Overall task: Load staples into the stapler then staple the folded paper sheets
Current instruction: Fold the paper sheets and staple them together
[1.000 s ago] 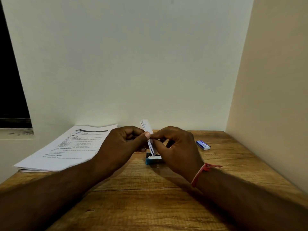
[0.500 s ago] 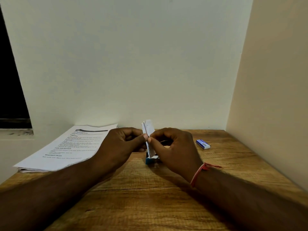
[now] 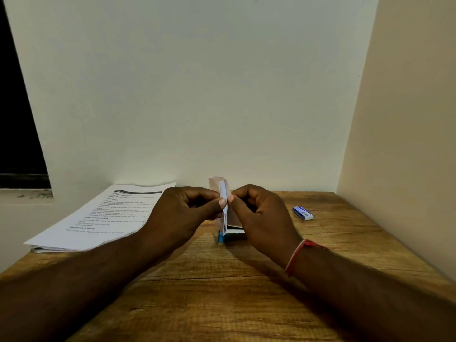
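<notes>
A small folded paper sheet (image 3: 224, 193) stands upright on edge at the table's middle, pinched between the thumbs and fingers of both hands. My left hand (image 3: 182, 213) grips it from the left, my right hand (image 3: 261, 215) from the right. Just below the paper and partly hidden by my right hand lies a small blue and white stapler (image 3: 225, 235) on the wood. A small blue staple box (image 3: 303, 213) lies on the table to the right, apart from my hands.
A stack of printed paper sheets (image 3: 98, 218) lies at the table's left, overhanging its back-left corner. The wooden table (image 3: 222, 292) meets a wall behind and a beige wall on the right. A dark window opening is at far left.
The folded paper has turned more upright between my fingers and both hands have shifted slightly; the stapler and staple box have stayed where they were.
</notes>
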